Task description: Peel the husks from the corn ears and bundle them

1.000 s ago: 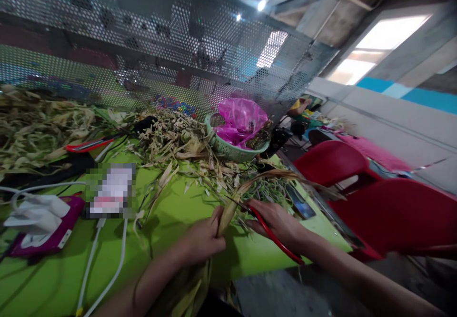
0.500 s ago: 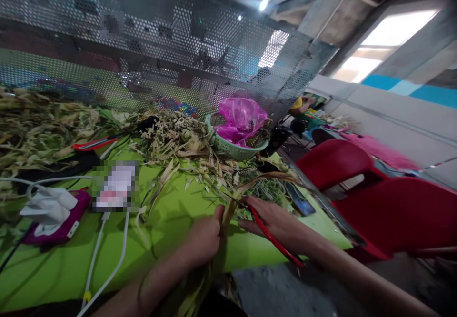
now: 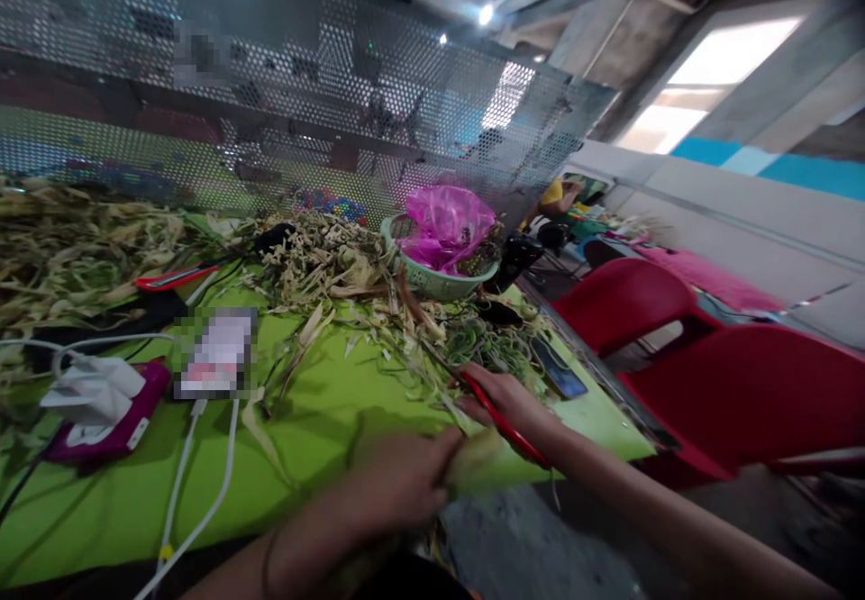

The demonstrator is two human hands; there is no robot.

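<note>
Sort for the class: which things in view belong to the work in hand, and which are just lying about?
In the work:
red-handled scissors in the right hand
pale strip, blurred, in the left hand
dried leaves, probably

Seemingly just lying about:
purple box
white plugs
pink bag in the green basket

A perforated metal screen [image 3: 324, 86] filled the upper left, behind a green tabletop [image 3: 304, 433]. Ceiling lamps [image 3: 485, 14] glowed at upper centre; a window [image 3: 736, 55] shone at upper right, near a pale wall [image 3: 743, 217] with a blue band [image 3: 811, 172]. Red chairs [image 3: 750, 393] stood at right; grey floor [image 3: 520, 537] showed at bottom centre.
</note>
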